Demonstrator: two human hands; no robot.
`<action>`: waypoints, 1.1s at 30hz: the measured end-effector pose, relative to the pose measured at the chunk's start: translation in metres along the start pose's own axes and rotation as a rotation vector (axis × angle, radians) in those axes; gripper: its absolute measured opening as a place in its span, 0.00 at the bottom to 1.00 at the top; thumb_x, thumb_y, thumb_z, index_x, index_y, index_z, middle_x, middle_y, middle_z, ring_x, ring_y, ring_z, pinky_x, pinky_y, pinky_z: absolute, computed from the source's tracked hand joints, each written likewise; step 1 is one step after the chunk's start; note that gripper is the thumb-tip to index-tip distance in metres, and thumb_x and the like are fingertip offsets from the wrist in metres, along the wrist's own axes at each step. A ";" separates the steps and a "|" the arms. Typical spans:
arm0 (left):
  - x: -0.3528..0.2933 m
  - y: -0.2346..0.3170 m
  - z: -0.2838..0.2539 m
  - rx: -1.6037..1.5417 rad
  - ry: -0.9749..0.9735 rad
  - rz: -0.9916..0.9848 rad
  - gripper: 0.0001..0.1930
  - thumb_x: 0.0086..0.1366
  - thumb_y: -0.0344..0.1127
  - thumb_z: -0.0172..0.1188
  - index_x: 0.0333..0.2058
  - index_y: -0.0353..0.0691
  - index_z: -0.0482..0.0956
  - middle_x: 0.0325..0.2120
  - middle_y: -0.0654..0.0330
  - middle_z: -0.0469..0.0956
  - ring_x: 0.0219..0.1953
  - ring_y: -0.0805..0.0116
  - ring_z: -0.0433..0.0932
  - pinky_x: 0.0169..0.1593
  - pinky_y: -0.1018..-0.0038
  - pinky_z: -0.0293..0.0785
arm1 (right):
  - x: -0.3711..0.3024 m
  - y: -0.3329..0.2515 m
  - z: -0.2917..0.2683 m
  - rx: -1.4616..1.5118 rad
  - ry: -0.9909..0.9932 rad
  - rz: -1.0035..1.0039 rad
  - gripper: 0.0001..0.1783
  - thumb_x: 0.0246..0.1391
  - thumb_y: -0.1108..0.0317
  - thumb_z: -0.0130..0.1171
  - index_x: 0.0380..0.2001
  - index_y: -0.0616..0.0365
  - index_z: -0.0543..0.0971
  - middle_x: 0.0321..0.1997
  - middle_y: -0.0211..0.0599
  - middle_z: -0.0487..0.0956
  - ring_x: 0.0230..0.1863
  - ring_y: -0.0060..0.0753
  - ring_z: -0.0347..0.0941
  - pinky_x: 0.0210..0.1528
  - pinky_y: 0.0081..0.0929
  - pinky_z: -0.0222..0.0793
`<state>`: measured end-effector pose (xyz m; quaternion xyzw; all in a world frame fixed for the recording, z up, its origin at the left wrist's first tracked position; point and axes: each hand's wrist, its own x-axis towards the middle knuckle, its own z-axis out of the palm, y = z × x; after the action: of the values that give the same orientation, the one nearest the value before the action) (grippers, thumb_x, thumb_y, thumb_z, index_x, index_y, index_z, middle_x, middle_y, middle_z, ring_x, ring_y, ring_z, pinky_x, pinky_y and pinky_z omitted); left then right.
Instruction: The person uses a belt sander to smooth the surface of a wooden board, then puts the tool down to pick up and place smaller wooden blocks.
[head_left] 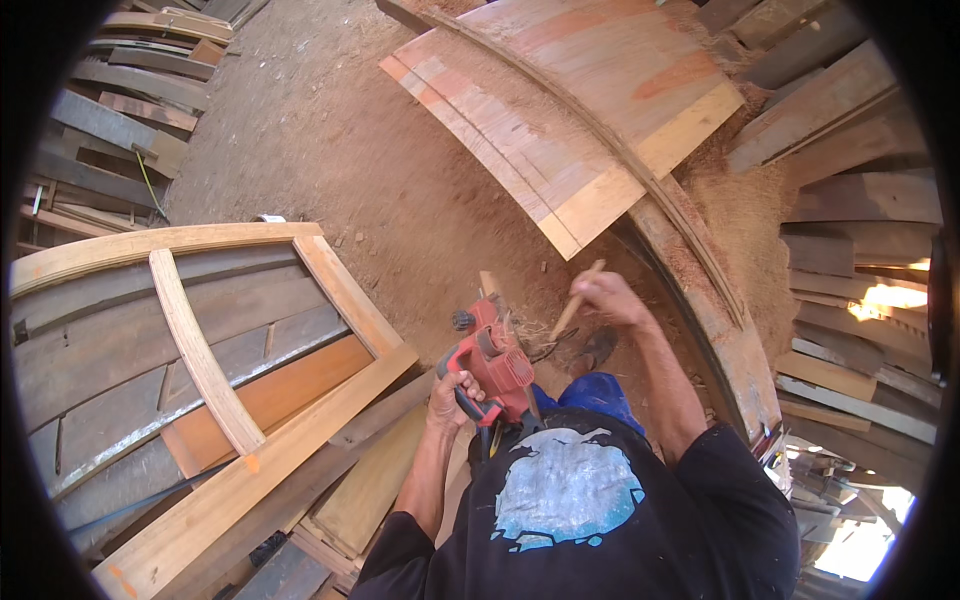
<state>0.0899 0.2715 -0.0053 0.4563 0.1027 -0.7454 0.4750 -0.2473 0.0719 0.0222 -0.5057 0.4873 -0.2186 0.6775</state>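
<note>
A dusty, reddish-brown earthen floor (290, 140) is stretching through the middle, small pale bits lying scattered over it. Light-brown sawdust (745, 200) is covering the ground at right. A long, narrow, curved brown wooden strip (610, 142) is lying across a broad, flat, red-streaked wooden panel (490, 125), dusted with reddish powder.
</note>
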 end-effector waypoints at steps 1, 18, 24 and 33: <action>0.002 0.000 0.003 0.004 -0.004 0.001 0.11 0.60 0.38 0.65 0.24 0.45 0.71 0.18 0.63 0.70 0.23 0.67 0.73 0.33 0.68 0.73 | -0.014 0.002 -0.020 0.042 0.113 0.057 0.16 0.67 0.57 0.56 0.38 0.59 0.82 0.28 0.30 0.79 0.30 0.24 0.77 0.33 0.25 0.75; 0.041 -0.068 0.082 -0.007 0.260 0.222 0.08 0.61 0.38 0.68 0.36 0.50 0.77 0.19 0.68 0.73 0.22 0.71 0.77 0.27 0.70 0.77 | -0.260 0.255 -0.307 -0.864 1.090 0.683 0.28 0.62 0.52 0.59 0.48 0.71 0.76 0.47 0.68 0.80 0.54 0.68 0.76 0.56 0.53 0.70; 0.038 -0.131 0.114 -0.018 0.330 0.382 0.12 0.62 0.47 0.70 0.35 0.50 0.77 0.20 0.64 0.75 0.23 0.66 0.79 0.28 0.66 0.79 | -0.188 0.070 -0.192 -0.956 0.466 0.436 0.23 0.60 0.58 0.55 0.49 0.66 0.80 0.45 0.60 0.83 0.49 0.61 0.80 0.54 0.48 0.74; 0.047 -0.192 0.161 -0.047 -0.016 0.336 0.28 0.78 0.57 0.37 0.55 0.42 0.75 0.54 0.56 0.77 0.60 0.59 0.73 0.67 0.59 0.66 | -0.095 0.044 0.040 -0.364 -0.170 0.053 0.29 0.65 0.51 0.55 0.58 0.64 0.72 0.52 0.57 0.81 0.57 0.54 0.78 0.59 0.44 0.70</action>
<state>-0.1643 0.2499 -0.0051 0.4501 0.0386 -0.6564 0.6043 -0.2618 0.1834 0.0252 -0.6236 0.4730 -0.0656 0.6189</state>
